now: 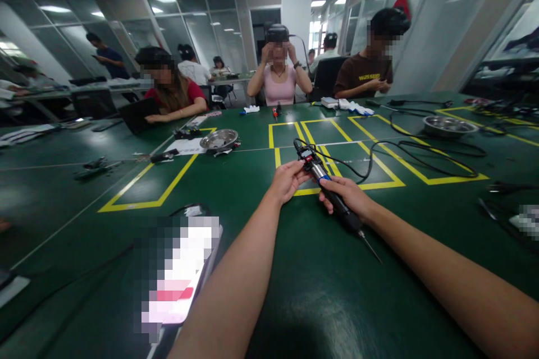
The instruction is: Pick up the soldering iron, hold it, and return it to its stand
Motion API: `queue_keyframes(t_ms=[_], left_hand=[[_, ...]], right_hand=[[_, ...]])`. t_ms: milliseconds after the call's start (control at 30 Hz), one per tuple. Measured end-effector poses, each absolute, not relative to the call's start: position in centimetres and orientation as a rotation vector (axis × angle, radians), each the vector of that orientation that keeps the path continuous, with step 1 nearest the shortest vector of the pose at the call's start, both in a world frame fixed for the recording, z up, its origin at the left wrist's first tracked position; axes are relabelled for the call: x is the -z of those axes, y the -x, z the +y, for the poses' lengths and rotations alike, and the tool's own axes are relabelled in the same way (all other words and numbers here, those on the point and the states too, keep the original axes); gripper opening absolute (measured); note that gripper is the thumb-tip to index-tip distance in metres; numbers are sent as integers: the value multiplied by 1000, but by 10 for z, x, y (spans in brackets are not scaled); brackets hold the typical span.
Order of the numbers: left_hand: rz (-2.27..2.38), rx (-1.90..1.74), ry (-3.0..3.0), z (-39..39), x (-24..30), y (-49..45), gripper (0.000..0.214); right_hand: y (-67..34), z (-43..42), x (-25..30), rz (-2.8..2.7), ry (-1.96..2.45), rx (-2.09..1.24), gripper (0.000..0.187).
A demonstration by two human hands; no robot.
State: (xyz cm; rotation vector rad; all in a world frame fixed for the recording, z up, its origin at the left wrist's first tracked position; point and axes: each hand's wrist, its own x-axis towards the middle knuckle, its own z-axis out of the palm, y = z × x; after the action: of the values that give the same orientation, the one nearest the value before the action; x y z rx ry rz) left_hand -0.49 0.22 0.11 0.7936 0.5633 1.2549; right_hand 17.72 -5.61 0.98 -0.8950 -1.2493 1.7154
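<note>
My right hand (348,195) is closed around the black electric screwdriver (336,198), holding it slantwise over the table (311,291), its thin bit (371,248) pointing back beneath my forearm. My left hand (289,180) has its fingers at the cable end; I cannot tell whether they pinch it or only steady it. Past that end, the cable (373,160) loops away rightward across the yellow tape (379,185), its coils reaching the right-hand steel bowl (450,127). On my left, the phone (183,275) (its screen blurred out) lies just beside my forearm, so the room there is tight. The left-hand steel bowl (219,140) stands well apart, nearer the far edge, where a person in pink (279,84) sits.
</note>
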Motion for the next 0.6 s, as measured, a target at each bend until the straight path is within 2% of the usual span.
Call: queue_keyframes(t_ms=[600], left_hand=[[752,-1263,-879,6,4,-6,15]], right_hand=[[-186,-52,-20,-1180,979,-1754,25]])
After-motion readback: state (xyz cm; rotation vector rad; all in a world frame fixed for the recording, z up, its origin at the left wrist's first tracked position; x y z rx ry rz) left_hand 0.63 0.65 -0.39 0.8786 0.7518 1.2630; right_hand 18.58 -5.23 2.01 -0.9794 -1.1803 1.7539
